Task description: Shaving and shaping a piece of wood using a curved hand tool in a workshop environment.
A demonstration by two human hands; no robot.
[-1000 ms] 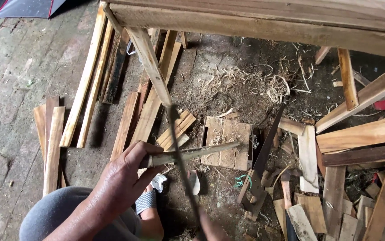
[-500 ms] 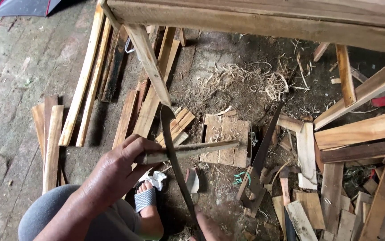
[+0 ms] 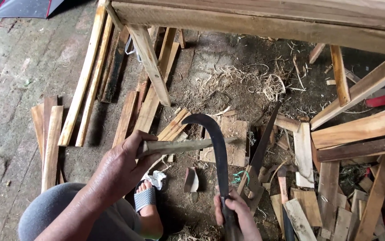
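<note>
My left hand (image 3: pixel 123 163) grips one end of a thin pale wooden stick (image 3: pixel 188 144), held level above the ground and pointing right. My right hand (image 3: pixel 237 216) is closed on the handle of a dark curved blade (image 3: pixel 217 143), a hooked billhook. Its blade rises from the hand and its hooked tip arches left over the stick, crossing it near the stick's far end. Below the stick lies a small square wooden block (image 3: pixel 232 140) on the dirt floor. My foot in a grey sandal (image 3: pixel 144 198) rests beneath the left hand.
A wooden bench frame (image 3: pixel 255 20) with a slanted leg (image 3: pixel 150 62) spans the top. Long planks (image 3: pixel 83 85) lie on the left; several short offcuts (image 3: pixel 308 205) are piled on the right. Wood shavings (image 3: pixel 246 85) and a handsaw (image 3: pixel 261 151) lie on the ground.
The blade swung from a thin edge-on position beside the stick up and over it, its hooked tip now arching left above the stick. The left hand kept holding the stick.
</note>
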